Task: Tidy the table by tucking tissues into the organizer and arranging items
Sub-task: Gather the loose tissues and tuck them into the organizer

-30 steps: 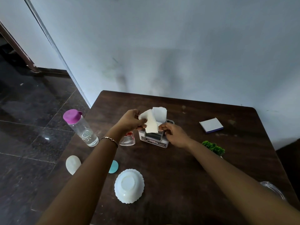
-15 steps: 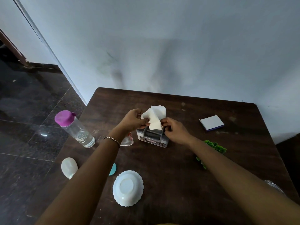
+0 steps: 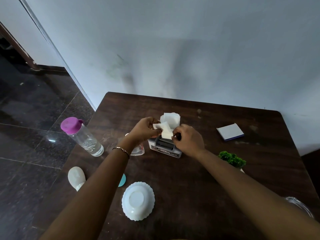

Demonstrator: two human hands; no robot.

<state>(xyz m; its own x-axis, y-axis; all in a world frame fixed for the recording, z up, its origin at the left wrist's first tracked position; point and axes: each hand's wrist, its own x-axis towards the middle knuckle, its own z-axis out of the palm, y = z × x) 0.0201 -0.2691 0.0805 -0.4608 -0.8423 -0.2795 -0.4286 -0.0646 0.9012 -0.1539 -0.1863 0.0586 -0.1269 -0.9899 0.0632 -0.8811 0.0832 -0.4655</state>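
A small grey organizer [image 3: 164, 148] stands in the middle of the dark wooden table [image 3: 199, 179]. White tissues [image 3: 170, 119] stick up out of its top. My left hand [image 3: 144, 131] pinches the left end of a folded tissue [image 3: 164, 129] just above the organizer. My right hand [image 3: 187, 139] grips the same tissue's right lower edge, fingers curled over the organizer's right side.
A clear bottle with a purple cap [image 3: 81, 135] stands at the left edge. A small glass [image 3: 137, 150] sits behind my left wrist. An upturned white bowl [image 3: 138, 200], a teal disc [image 3: 122, 180], a white oval object [image 3: 76, 176], a notepad [image 3: 230, 131], a green plant [image 3: 232, 159] and a glass dish [image 3: 299, 207] surround the organizer.
My right hand rose from the organizer's side and took hold of the tissue. Both hands now hold it above the organizer. The view shifted slightly.
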